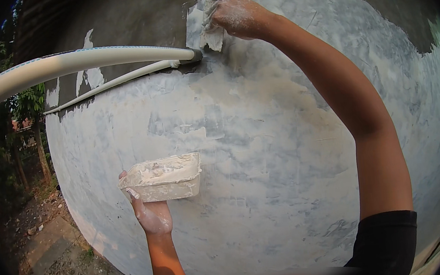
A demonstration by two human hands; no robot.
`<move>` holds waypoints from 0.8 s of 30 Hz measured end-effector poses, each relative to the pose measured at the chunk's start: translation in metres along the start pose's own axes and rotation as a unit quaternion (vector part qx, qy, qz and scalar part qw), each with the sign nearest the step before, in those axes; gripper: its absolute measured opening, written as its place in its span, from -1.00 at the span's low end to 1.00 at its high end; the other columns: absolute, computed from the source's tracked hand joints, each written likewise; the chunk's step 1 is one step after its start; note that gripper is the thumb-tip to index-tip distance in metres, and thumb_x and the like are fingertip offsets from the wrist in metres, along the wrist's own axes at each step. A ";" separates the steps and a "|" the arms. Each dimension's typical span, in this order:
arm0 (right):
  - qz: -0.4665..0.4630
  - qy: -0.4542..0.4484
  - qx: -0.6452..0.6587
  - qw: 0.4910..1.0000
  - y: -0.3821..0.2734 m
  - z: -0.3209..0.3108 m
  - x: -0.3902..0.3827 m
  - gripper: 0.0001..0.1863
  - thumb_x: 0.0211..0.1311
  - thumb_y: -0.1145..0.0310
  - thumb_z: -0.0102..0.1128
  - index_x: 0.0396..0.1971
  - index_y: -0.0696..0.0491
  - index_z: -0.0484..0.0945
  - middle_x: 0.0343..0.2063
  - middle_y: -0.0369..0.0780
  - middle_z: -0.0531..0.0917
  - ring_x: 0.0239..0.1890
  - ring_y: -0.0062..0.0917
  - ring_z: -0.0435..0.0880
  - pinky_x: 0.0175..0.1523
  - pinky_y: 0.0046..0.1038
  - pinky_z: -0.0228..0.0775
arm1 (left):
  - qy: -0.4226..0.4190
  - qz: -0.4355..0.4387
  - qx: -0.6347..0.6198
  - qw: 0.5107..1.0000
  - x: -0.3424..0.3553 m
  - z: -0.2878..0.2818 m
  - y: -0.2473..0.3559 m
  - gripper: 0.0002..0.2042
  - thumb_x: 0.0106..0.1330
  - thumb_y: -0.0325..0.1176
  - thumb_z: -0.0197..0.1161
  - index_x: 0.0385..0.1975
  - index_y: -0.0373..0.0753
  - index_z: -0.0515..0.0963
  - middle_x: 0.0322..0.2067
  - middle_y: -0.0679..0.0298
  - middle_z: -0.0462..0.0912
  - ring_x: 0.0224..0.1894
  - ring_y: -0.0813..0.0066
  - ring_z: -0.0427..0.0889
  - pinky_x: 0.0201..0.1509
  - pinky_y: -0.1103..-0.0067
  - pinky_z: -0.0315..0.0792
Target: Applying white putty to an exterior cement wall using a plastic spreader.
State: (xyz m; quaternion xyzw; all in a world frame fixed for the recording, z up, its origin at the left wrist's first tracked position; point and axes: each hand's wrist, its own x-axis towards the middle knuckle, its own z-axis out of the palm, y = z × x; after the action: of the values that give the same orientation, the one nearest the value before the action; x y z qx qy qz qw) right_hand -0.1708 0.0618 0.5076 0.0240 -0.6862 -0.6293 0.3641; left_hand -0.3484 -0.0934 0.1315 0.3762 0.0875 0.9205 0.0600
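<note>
From below, my left hand (152, 214) grips a white rectangular tub (162, 191), its thumb up against the near left corner. Pale, thick putty (165, 169) fills the tub and smears its rim. High on the wall (263, 149), my right hand (240, 17) is closed around a putty-caked scraper (212, 17). The scraper's blade lies at the border between whitened wall and dark bare plaster, just right of a pipe fitting. Putty hides much of the scraper's handle. White residue coats both hands.
A thick cream pipe (90, 60) juts from the wall at upper left, ending in a dark collar (196, 55). Beneath it runs a thinner pipe (114, 84). Dark unpainted plaster (135, 23) spans the top. Trees (35, 113) and rubbly ground (72, 257) lie left of the wall's edge.
</note>
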 end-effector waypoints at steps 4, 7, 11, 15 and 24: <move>0.039 0.024 0.074 0.996 -0.022 0.040 -0.019 -0.82 0.04 0.52 0.19 -0.40 -0.01 0.73 -0.40 -0.14 0.71 -0.19 -0.27 0.70 -0.06 -0.25 0.56 | 0.015 0.009 0.004 1.000 0.004 -0.006 -0.001 -0.36 0.47 0.05 -0.06 0.44 -0.05 -0.04 0.32 0.14 0.17 0.37 0.13 0.17 0.41 0.15 0.11; -0.020 0.014 0.096 0.995 -0.049 0.029 -0.044 -0.87 0.02 0.50 0.20 -0.46 0.01 0.71 -0.44 -0.12 0.70 -0.22 -0.25 0.70 -0.07 -0.24 0.56 | 0.027 0.009 0.001 1.000 0.004 -0.005 -0.001 -0.36 0.47 0.05 -0.05 0.44 -0.06 -0.04 0.32 0.15 0.18 0.37 0.13 0.17 0.41 0.15 0.11; -0.021 -0.112 0.044 0.992 -0.063 -0.036 -0.051 -0.90 -0.01 0.50 0.25 -0.54 -0.01 0.71 -0.50 -0.13 0.70 -0.26 -0.25 0.69 0.00 -0.32 0.51 | 0.020 0.010 0.001 1.000 0.006 -0.010 0.006 -0.37 0.47 0.04 -0.05 0.44 -0.03 -0.04 0.32 0.15 0.19 0.37 0.13 0.18 0.40 0.16 0.13; 0.038 -0.144 -0.016 0.989 -0.032 -0.053 -0.030 -0.83 0.01 0.54 0.23 -0.48 -0.05 0.75 -0.46 -0.16 0.73 -0.26 -0.28 0.69 0.07 -0.35 0.46 | 0.006 0.010 -0.005 1.000 0.005 -0.007 0.010 -0.38 0.47 0.03 -0.05 0.44 -0.01 -0.04 0.31 0.15 0.20 0.36 0.14 0.19 0.39 0.16 0.13; 0.085 0.039 0.041 0.995 -0.013 0.024 0.071 -0.69 0.00 0.56 0.19 -0.26 -0.08 0.75 -0.35 -0.17 0.74 -0.20 -0.25 0.69 0.07 -0.33 0.45 | -0.032 -0.013 0.008 0.999 -0.001 0.008 0.008 -0.39 0.38 0.03 0.13 0.34 0.06 0.07 0.19 0.26 0.31 0.28 0.24 0.29 0.34 0.23 0.20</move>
State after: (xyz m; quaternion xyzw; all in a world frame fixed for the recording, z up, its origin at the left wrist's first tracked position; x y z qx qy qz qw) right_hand -0.2409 0.0446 0.5308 0.0048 -0.6959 -0.5662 0.4418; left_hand -0.3426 -0.1001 0.1383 0.4046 0.0979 0.9064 0.0717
